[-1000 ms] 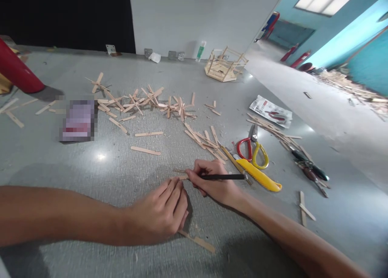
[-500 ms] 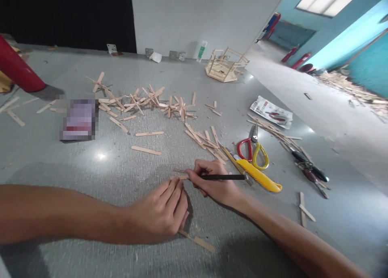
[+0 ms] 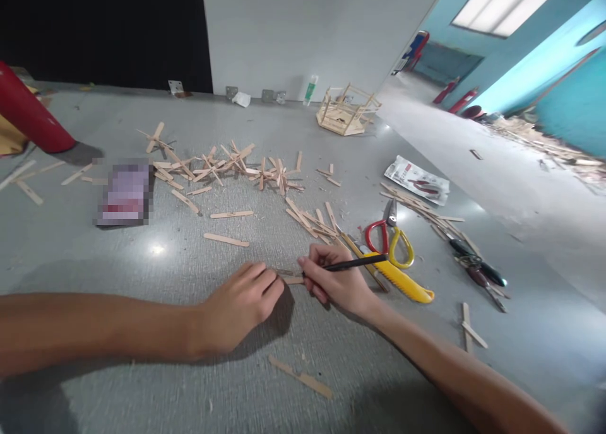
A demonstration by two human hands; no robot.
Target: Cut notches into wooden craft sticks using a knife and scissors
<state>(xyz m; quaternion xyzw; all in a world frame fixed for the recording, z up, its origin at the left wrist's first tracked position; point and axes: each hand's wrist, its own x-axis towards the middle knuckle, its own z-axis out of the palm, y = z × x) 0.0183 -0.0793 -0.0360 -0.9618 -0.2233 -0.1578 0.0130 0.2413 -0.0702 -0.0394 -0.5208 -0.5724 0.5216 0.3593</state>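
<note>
My left hand (image 3: 246, 304) is closed, its fingertips pinching one end of a flat wooden craft stick (image 3: 294, 281) held low over the grey tabletop. My right hand (image 3: 334, 276) grips a slim black pen (image 3: 357, 262), and its fingertips meet the other end of the stick. The pen's tip is hidden by the fingers. A thin, narrow piece lies just behind the stick, too small to make out. Nearer to me, a notched craft stick (image 3: 300, 377) rests alone on the table. Two more sticks, one of them a plain craft stick (image 3: 226, 240), lie beyond my left hand.
Red-and-yellow-handled scissors (image 3: 391, 235) and a yellow-handled saw (image 3: 402, 279) lie right of my right hand. Loose sticks are heaped in the middle (image 3: 237, 159). Farther back are a stick-built frame (image 3: 343, 118), a glue stick (image 3: 310, 90) and a white packet (image 3: 416, 180).
My left hand has lifted and shifted back left, uncovering the notched stick near me. The pen's rear end has tilted up. The whole view has shifted slightly.
</note>
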